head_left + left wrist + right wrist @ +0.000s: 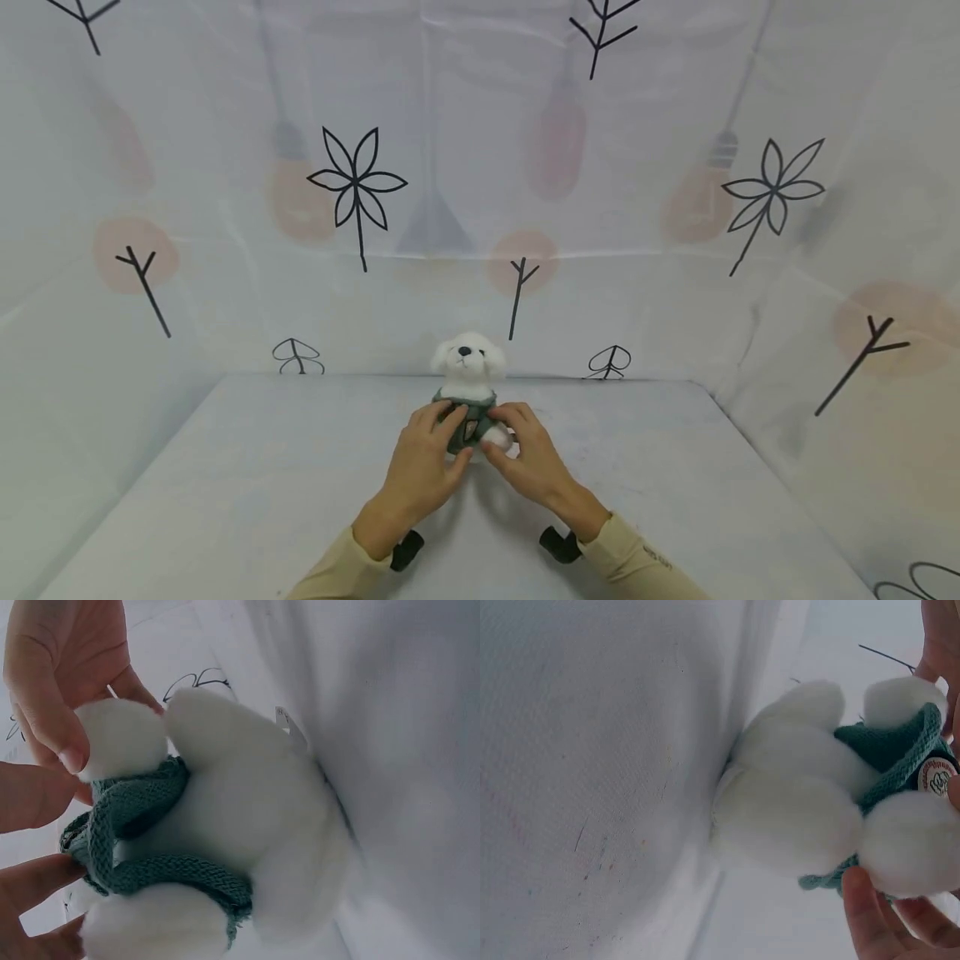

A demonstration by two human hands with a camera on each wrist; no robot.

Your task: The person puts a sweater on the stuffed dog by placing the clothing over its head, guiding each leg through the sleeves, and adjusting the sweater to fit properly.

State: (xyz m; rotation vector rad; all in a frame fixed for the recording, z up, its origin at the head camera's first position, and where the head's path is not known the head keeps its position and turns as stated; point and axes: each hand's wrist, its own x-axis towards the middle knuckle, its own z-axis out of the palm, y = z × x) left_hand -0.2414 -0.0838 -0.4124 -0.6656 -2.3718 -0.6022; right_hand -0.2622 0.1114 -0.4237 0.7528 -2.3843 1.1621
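A white plush dog (468,375) in a green knitted garment (467,408) sits upright on the table, facing me. My left hand (423,462) holds it from the left, with fingertips on the garment. From the right, my right hand (532,458) grips a round white paw (497,437) between thumb and fingers. The left wrist view shows the knit strap (101,832) close to my left fingers. In the right wrist view, a round badge (936,776) sits on the garment, and my right fingers (870,919) touch the paw's underside. The dog's head is outside both wrist views.
The pale table (300,467) reaches back to a white cloth wall (465,292) printed with plants and lamps. More cloth hangs at both sides. Black wrist mounts (560,546) sit under both forearms. A small white tag (291,726) sticks out from the dog's body.
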